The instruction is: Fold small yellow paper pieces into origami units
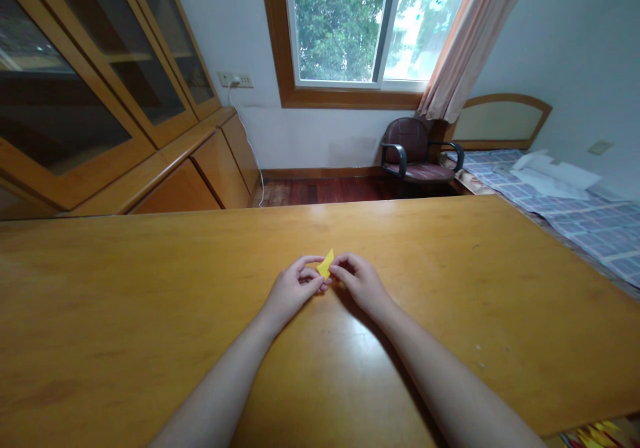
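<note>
A small folded piece of yellow paper [327, 263] is held just above the wooden table [150, 288], near its middle. My left hand [294, 289] pinches its left side with thumb and fingers closed. From the other side my right hand [361, 281] pinches it with the fingertips. Both hands rest close together on the table top, and their fingers hide the paper's lower part.
A dark red armchair [413, 149] stands under the window beyond the table. Glass-fronted wooden cabinets [100, 95] line the left wall. A bed with a checked sheet [575, 215] lies to the right. Coloured paper pieces [593, 435] show at the bottom right corner.
</note>
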### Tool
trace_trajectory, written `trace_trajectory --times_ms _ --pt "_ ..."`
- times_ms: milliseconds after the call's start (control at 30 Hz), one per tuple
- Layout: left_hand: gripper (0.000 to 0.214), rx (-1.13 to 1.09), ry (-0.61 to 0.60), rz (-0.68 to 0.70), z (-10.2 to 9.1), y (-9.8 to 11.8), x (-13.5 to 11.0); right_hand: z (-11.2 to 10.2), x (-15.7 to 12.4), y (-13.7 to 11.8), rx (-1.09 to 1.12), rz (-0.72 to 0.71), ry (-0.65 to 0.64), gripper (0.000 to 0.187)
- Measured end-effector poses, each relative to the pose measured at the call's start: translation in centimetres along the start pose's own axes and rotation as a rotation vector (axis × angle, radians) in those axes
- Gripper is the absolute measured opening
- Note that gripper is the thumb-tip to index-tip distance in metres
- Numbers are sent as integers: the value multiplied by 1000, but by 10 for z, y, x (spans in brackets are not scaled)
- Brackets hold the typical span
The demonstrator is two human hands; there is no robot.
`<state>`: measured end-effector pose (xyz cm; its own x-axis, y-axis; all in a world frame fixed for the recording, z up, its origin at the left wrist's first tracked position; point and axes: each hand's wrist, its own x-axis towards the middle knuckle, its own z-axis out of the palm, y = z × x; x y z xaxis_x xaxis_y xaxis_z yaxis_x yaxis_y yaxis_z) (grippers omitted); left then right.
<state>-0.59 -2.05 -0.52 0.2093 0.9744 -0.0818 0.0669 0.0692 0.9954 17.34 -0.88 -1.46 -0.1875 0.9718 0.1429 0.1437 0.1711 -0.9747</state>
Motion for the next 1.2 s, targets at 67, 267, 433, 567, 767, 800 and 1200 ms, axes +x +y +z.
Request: trace_trajectory --times_ms 67,267,433,567,767,800,1200 --pt "37 9 7 12 0 -1 0 0 0 -1 -7 6 2 11" --pt "37 27 8 30 -1 -6 2 0 0 1 -47 -2 8 11" --pt "37 45 14 40 0 -4 2 0 0 2 -79 -13 18 12" --pt "37 61 23 38 1 -2 0 0 -1 1 -112 -19 31 11" --pt "40 84 26 37 0 -2 0 2 -2 -2 -114 -33 13 10" --pt "41 95 33 36 0 -2 0 2 -2 -3 -114 -36 12 10" --pt "41 100 29 24 0 0 1 4 -2 -5 -103 -33 25 9"
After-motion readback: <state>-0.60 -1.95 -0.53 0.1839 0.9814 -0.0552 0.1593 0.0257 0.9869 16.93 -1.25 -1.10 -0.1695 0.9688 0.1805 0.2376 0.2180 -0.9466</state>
